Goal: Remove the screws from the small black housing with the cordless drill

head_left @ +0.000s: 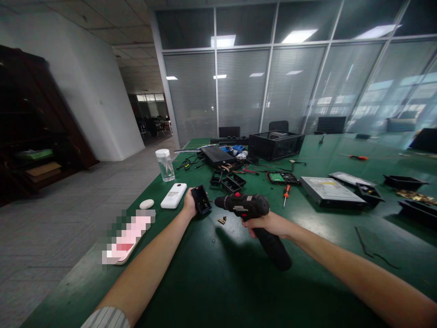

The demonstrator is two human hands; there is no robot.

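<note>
In my right hand (264, 224) is a black cordless drill (244, 205), its fingers wrapped round the grip and its chuck pointing left. My left hand (190, 204) is closed on a small black plastic tray (201, 200), tilted so that its inside faces the drill; a few small pieces show in it, too small to name. The drill's bit ends close to the tray's right edge; whether it touches I cannot tell. Below, on the green table (191, 282), lie small brass-coloured metal pieces (221, 220).
Left of my hands are a white power bank (173, 196), a white oval case (146, 204), a blurred-out phone (128, 239) and a clear bottle (166, 166). Beyond stand black trays (233, 182) and a black metal case (276, 145). An orange-handled screwdriver (287, 195) and a disc drive (331, 191) lie right.
</note>
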